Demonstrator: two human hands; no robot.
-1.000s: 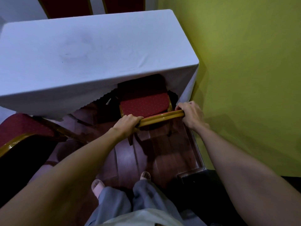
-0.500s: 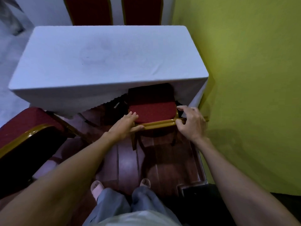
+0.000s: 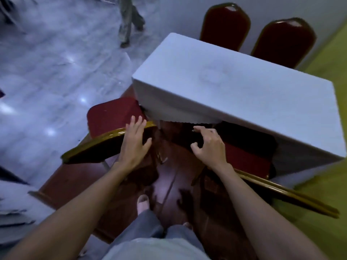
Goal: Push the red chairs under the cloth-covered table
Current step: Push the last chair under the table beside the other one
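Left hand [image 3: 134,145] flat on chair back [image 3: 105,141]

Blurred throughout. Right chair [image 3: 246,160] largely hidden beneath the tablecloth [image 3: 234,94]. Far person's legs [image 3: 129,19] cut off by the top edge.

Pale marble floor [image 3: 56,68] w/ light glints at left, yellow-green wall [image 3: 334,53] at right, dark wood flooring [image 3: 169,184] below

A pale marble floor [image 3: 56,72] is being seen far left, a yellow-green wall [image 3: 334,194] right, another person's legs [image 3: 129,17] blurred far off.
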